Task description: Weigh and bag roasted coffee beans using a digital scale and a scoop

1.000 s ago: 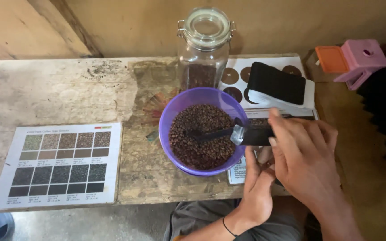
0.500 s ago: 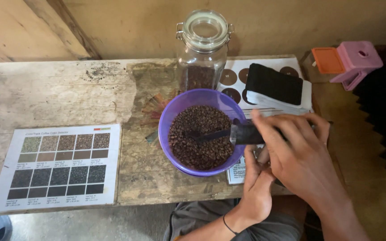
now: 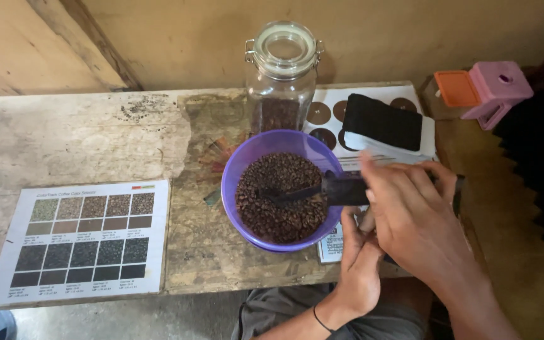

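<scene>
Just left of both hands [image 3: 385,233] sits the purple bowl [image 3: 240,170].

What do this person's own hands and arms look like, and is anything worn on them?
Both the left hand and the right hand are bare, with no gloves or rings visible. Both forearms are uncovered as far as the frame shows, with no sleeves in view. A thin dark band circles the left wrist; nothing shows on the right wrist.

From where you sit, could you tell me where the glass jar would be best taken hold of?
Probably around the glass jar's straight body below the clamp lid, coming from its left side: the purple bowl stands close in front, and the black pouch lies at its right.
</scene>
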